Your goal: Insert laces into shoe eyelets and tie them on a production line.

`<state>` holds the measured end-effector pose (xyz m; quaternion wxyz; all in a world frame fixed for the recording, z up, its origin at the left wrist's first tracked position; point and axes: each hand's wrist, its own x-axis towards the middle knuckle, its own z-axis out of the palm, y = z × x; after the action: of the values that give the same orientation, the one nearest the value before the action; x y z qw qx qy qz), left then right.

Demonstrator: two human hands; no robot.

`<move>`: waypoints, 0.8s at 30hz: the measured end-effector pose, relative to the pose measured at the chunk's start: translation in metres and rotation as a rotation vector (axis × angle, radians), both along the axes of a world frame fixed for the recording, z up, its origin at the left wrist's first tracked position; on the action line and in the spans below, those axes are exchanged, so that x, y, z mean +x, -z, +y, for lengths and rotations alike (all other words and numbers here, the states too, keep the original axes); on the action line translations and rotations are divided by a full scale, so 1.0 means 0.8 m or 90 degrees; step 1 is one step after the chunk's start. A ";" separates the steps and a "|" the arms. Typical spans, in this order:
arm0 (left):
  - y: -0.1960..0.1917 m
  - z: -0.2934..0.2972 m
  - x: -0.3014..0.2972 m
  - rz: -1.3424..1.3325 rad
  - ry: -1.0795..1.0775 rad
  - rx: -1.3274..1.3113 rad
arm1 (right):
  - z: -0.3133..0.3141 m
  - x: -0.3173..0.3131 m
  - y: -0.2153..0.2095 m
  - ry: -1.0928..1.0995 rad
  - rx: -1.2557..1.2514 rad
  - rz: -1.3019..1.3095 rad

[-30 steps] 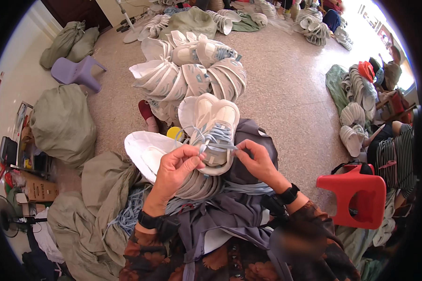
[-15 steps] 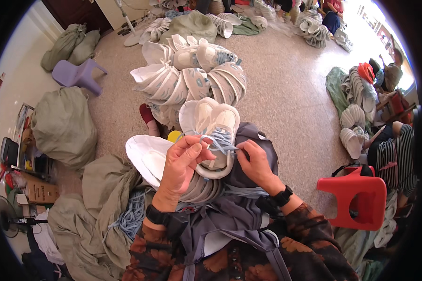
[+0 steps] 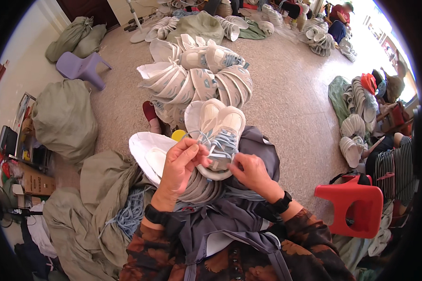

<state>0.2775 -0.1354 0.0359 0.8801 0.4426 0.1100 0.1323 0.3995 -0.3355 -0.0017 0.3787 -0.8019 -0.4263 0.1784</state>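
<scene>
A white and beige shoe upper (image 3: 229,121) is in front of me, toe pointing away, with a light blue shoelace (image 3: 224,142) threaded through its eyelets. My left hand (image 3: 182,165) is beside its left edge, thumb and forefinger pinched on a loop of that lace. By the right side of the heel opening, my right hand (image 3: 254,174) has its fingers curled together; whatever is between them is hidden. Another white upper (image 3: 147,151) lies to the left of my left hand. Stacked beige uppers (image 3: 201,189) sit under the laced one, over my grey apron (image 3: 211,220).
A large pile of shoe uppers (image 3: 197,84) stands ahead. Blue laces (image 3: 129,210) lie on olive sacking (image 3: 103,182) at left. A red stool (image 3: 356,206) stands at right, a purple stool (image 3: 84,68) far left. Other people sit among shoe piles at the far side and right.
My right hand has moved down and slightly left, from the lace beside the eyelets to the heel opening. The left hand keeps its pinch. The whole view has shifted slightly.
</scene>
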 end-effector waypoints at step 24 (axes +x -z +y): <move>-0.004 0.074 -0.173 0.161 -0.228 0.025 | 0.011 -0.013 0.016 0.059 0.195 -0.092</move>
<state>0.1388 -0.0763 0.0389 0.8129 0.4460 0.2938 0.2321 0.3893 -0.3264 -0.0144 0.4725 -0.7644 -0.4372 0.0353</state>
